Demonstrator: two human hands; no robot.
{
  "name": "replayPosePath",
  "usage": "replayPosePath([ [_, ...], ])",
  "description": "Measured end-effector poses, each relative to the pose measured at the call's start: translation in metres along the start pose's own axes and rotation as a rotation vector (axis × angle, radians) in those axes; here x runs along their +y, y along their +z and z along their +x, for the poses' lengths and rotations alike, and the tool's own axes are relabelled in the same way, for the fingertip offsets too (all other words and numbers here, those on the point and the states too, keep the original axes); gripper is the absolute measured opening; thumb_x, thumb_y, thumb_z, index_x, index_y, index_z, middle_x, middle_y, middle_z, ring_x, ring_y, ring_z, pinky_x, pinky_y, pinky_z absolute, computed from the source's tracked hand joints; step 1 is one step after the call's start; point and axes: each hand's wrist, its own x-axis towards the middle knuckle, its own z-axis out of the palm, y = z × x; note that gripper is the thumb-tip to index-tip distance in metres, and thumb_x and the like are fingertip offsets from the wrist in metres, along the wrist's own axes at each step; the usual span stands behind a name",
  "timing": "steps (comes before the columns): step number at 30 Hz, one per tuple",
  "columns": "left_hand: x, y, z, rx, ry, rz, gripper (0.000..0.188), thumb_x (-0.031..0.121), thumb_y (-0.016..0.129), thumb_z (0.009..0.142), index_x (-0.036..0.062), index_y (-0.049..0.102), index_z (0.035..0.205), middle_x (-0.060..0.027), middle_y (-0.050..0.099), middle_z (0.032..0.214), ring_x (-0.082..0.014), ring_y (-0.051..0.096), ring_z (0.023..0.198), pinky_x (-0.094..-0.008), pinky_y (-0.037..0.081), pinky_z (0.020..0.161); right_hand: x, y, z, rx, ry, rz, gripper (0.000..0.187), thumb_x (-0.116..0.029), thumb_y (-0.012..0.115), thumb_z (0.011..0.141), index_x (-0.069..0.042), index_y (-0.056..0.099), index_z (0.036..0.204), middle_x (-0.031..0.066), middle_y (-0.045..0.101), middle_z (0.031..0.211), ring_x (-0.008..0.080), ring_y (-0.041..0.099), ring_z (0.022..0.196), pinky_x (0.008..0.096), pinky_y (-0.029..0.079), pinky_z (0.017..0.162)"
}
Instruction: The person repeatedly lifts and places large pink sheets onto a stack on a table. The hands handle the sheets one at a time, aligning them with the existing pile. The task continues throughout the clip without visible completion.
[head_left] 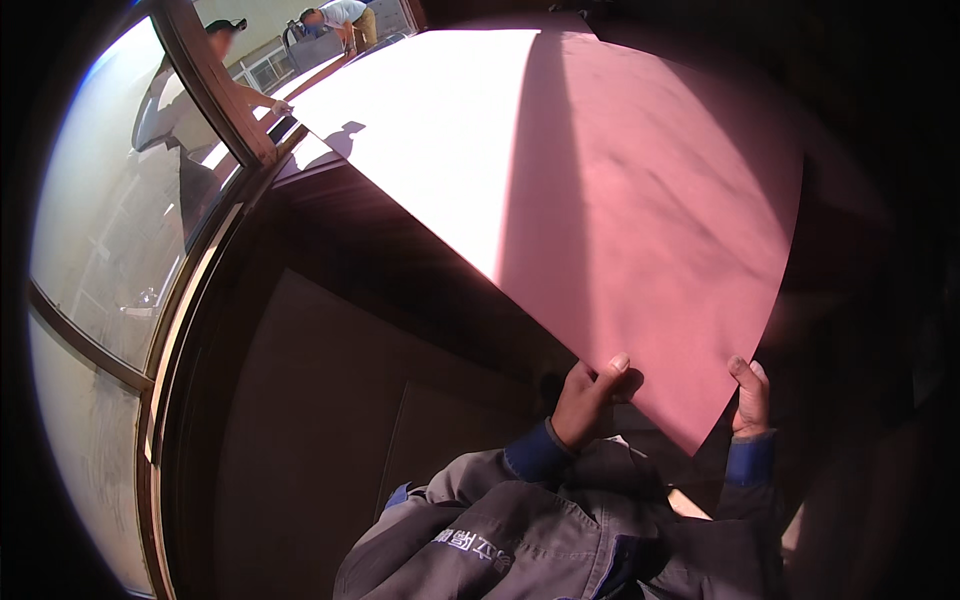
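Observation:
A large, thin pink sheet [650, 210] stretches from my hands to the far opening, with its near corner pointing toward me. My left hand [590, 396] grips the left edge near that corner, thumb on top and fingers underneath. On the right edge, my right hand [750, 395] holds the sheet with its thumb over the top; its other fingers are partly hidden. Strong sunlight washes the far left part of the sheet white, while the near part lies in shade.
A wood-framed glass window [110, 200] stands along the left. Beyond it, a person in a dark cap [225, 40] has a hand at the sheet's far left edge. Another person [345, 20] bends over farther back. Stacked sheets [305, 168] lie below the far left edge. Brown panels [330, 370] are at lower left.

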Motion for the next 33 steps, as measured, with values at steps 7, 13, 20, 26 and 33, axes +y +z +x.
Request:
replayPosePath([
  [7, 0.090, -0.097, 0.043, 0.100, 0.187, -0.226, 0.033, 0.040, 0.053, 0.103, 0.0070, 0.053, 0.100, -0.0040, 0.061, 0.085, -0.0127, 0.061, 0.076, -0.0244, 0.049, 0.066, 0.014, -0.045, -0.139, 0.067, -0.098, 0.004, 0.021, -0.018, 0.069, 0.089, -0.004, 0.059, 0.100, 0.0040, 0.063, 0.095, 0.0163, 0.063, 0.088, 0.0326, 0.052, 0.080],
  [13, 0.000, 0.003, 0.022, 0.086, 0.339, -0.084, 0.014, 0.020, 0.047, 0.105, 0.0061, 0.048, 0.103, 0.0056, 0.046, 0.075, -0.0042, 0.039, 0.060, -0.0225, 0.034, 0.052, -0.020, -0.086, -0.198, 0.204, -0.102, -0.001, 0.044, -0.030, 0.063, 0.092, -0.002, 0.058, 0.125, 0.0093, 0.065, 0.112, 0.0230, 0.064, 0.099, 0.0367, 0.051, 0.086],
  [20, -0.004, 0.064, 0.007, -0.100, 0.182, -0.086, 0.010, 0.010, 0.050, 0.102, 0.0064, 0.045, 0.095, 0.0030, 0.047, 0.071, -0.0054, 0.040, 0.057, -0.0224, 0.035, 0.051, -0.048, -0.083, -0.232, 0.491, -0.093, 0.295, 0.049, -0.036, 0.058, 0.094, -0.004, 0.056, 0.131, 0.0076, 0.063, 0.119, 0.0234, 0.060, 0.109, 0.0364, 0.046, 0.096],
  [26, 0.040, -0.004, 0.082, -0.256, 0.211, -0.161, 0.016, 0.010, 0.055, 0.099, 0.0069, 0.050, 0.085, 0.0046, 0.045, 0.075, -0.0057, 0.040, 0.066, -0.0205, 0.037, 0.061, -0.010, -0.036, -0.212, 0.510, -0.188, -0.089, 0.035, -0.025, 0.058, 0.096, -0.003, 0.060, 0.123, 0.0055, 0.063, 0.114, 0.0175, 0.059, 0.104, 0.0327, 0.046, 0.091],
  [33, 0.114, -0.132, 0.231, -0.120, 0.073, -0.013, 0.036, 0.035, 0.050, 0.103, 0.0017, 0.064, 0.097, -0.0042, 0.064, 0.087, -0.0111, 0.062, 0.078, -0.0257, 0.050, 0.070, 0.031, 0.108, -0.133, 0.035, 0.038, 0.259, 0.025, -0.016, 0.065, 0.095, 0.001, 0.062, 0.113, 0.0089, 0.068, 0.108, 0.0185, 0.065, 0.097, 0.0349, 0.054, 0.081],
])
